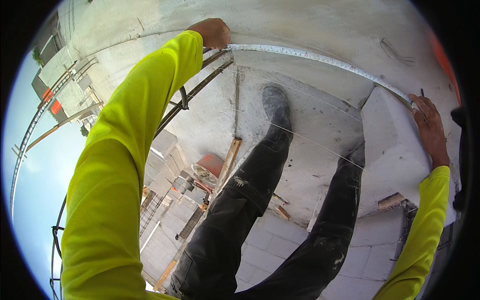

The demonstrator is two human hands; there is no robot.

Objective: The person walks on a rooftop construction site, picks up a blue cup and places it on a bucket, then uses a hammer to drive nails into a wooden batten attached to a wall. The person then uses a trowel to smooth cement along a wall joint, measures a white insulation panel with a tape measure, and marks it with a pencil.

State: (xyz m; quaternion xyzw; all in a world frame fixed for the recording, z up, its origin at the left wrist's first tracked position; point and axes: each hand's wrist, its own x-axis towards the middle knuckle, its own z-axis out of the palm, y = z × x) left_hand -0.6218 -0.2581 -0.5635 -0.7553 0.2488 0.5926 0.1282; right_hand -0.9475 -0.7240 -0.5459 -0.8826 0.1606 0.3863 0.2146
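Observation:
A white measuring tape is stretched in an arc across the upper part of the view. My left hand is closed at its left end, beside the upright steel rebar; the fingertips are partly hidden. At the other end my right hand pinches the tape over a pale concrete block. A thin dark stick, perhaps a pencil, shows at the right fingers. Two thin pale strings run below the tape, from the rebar side toward the block.
My boots stand on a concrete ledge, with wooden pieces by its edge. A bent wire lies upper right. Far below on the left are a reddish round container, blocks and a timber plank. More rebar rises at left.

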